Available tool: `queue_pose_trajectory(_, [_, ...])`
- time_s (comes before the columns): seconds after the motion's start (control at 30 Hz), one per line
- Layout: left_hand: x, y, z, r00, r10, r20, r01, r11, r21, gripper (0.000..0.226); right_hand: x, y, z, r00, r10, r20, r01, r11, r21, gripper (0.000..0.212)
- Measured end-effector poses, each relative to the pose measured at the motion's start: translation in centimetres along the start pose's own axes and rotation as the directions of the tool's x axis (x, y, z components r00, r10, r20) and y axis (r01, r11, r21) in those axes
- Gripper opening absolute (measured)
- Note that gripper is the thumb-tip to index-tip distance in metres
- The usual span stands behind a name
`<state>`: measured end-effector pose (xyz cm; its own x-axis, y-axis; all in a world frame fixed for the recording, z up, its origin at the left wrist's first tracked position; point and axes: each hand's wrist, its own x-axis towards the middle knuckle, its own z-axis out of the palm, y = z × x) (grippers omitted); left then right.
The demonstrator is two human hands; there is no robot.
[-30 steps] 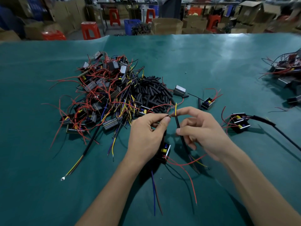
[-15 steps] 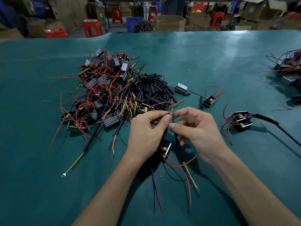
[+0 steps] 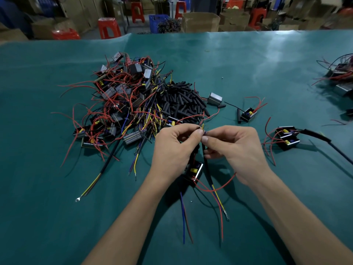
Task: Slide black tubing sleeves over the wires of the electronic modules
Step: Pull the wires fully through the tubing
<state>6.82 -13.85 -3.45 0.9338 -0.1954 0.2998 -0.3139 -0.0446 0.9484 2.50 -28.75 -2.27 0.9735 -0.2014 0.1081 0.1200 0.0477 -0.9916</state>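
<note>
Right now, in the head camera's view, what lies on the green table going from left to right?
Tangled pile of modules → heap of black sleeves → left hand → right hand → two modules with a sleeved cable → another pile at the right edge.

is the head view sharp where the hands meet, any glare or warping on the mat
Head view: left hand and right hand are fairly sharp, though the thin wire ends they pinch are too small to resolve; pale glare streaks the far teal table mat; wide-angle distortion bows its far edge; background red plastic stools are blurred.
</note>
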Motion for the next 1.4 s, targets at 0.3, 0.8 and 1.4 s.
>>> queue_pose_trajectory(0.3, [0.0, 0.1, 0.5, 0.999, -0.018, -0.027, 0.017, 1.000, -0.016, 0.018, -0.3, 0.1, 0.7, 0.996, 0.014, -0.089, -0.004, 0.994, 0.110, 0.023])
queue_pose_trajectory(0.8, [0.1, -0.2, 0.0, 0.999, -0.039, 0.017, 0.039, 0.998, 0.051, 0.017, 0.2, 0.1, 0.0, 0.994, -0.099, -0.049, 0.098, 0.995, -0.009, 0.031])
queue_pose_trajectory(1.4, [-0.2, -0.6, 0.3, 0.999, 0.011, 0.041, -0.011, 1.000, -0.009, 0.009, 0.4, 0.6, 0.0, 0.936, -0.255, -0.241, 0.132, 0.893, -0.430, 0.010])
